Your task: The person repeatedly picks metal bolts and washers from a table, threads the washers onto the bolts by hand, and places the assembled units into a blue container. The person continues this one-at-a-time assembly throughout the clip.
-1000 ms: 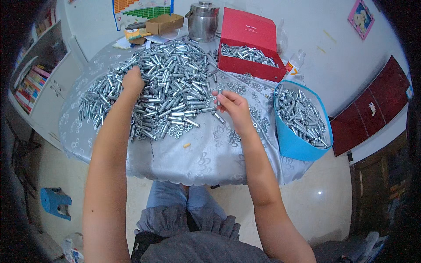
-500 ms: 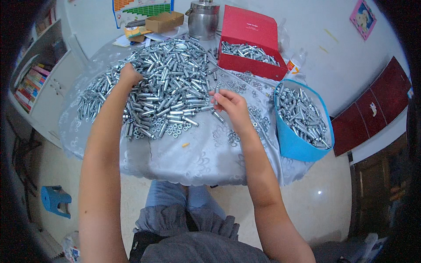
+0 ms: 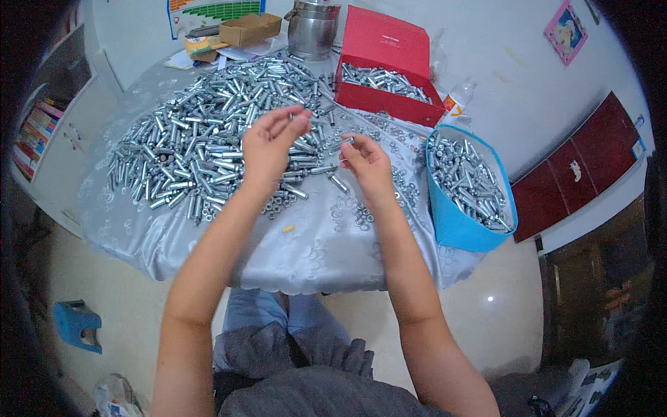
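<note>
A large heap of silver metal expansion bolts [image 3: 187, 132] covers the left and middle of the table. In front of its right half is my left hand [image 3: 265, 154], its fingers bent toward the thumb; whatever they may pinch is too small to make out. To the right, my right hand [image 3: 368, 167] pinches one expansion bolt [image 3: 345, 143] between thumb and fingers, just off the heap's right edge. A loose bolt [image 3: 338, 183] lies on the cloth beside that hand. Small metal nuts [image 3: 363, 215] are scattered near the right wrist, and more lie along the heap's front edge.
A blue fabric bin [image 3: 462, 233] full of bolts stands at the table's right. Behind are an open red box [image 3: 389, 104] holding bolts, a plastic bottle [image 3: 460, 96], a steel pot [image 3: 310, 31] and a cardboard box [image 3: 250, 30]. A blue stool [image 3: 76, 325] is on the floor at left.
My left hand has come out of the heap and moved right, close to the right hand. The right hand stays near its place, its bolt now tilted more level.
</note>
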